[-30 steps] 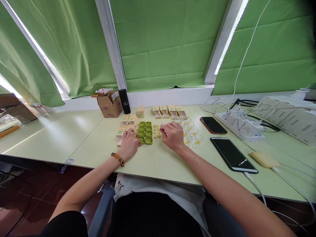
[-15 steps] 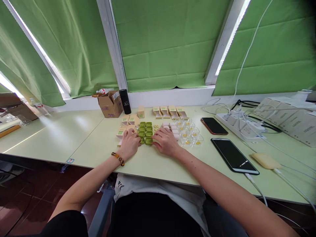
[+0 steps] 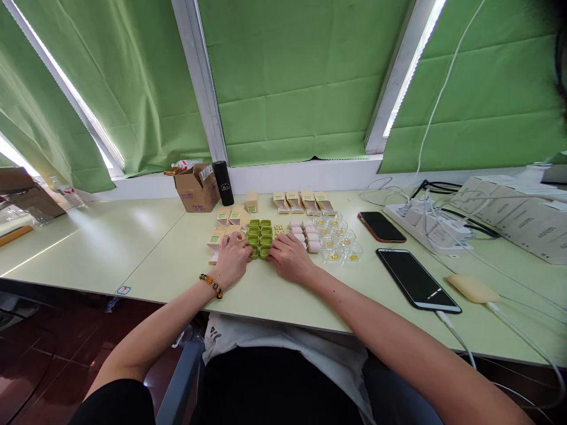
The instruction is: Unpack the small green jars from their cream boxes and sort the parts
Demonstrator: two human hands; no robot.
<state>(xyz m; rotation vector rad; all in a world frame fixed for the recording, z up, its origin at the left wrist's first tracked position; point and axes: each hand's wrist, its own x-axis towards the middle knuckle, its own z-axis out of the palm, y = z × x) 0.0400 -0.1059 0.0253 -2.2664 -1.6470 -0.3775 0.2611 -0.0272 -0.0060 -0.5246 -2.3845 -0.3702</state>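
Observation:
Several small green cups (image 3: 260, 231) stand in two rows at the middle of the desk. My left hand (image 3: 233, 260), with a bead bracelet at the wrist, rests with curled fingers against the left side of the nearest green cup (image 3: 264, 252). My right hand (image 3: 289, 258) lies against that cup's right side, fingers bent toward it. Small yellow pieces (image 3: 279, 229) sit just behind my right hand. Pink blocks (image 3: 309, 237) and clear cups with yellow centres (image 3: 340, 246) lie to the right. Small beige cartons (image 3: 227, 219) are behind my left hand.
A row of beige cartons (image 3: 302, 202), a cardboard box (image 3: 195, 187) and a black bottle (image 3: 222, 174) stand at the back. Two phones (image 3: 415, 278) (image 3: 381, 226), a power strip with cables (image 3: 425, 223), a yellow pouch (image 3: 473, 288) and white boxes (image 3: 518, 218) fill the right side.
My right hand moved left from the pink blocks and clear cups to the nearest green cup. My left hand stayed in place.

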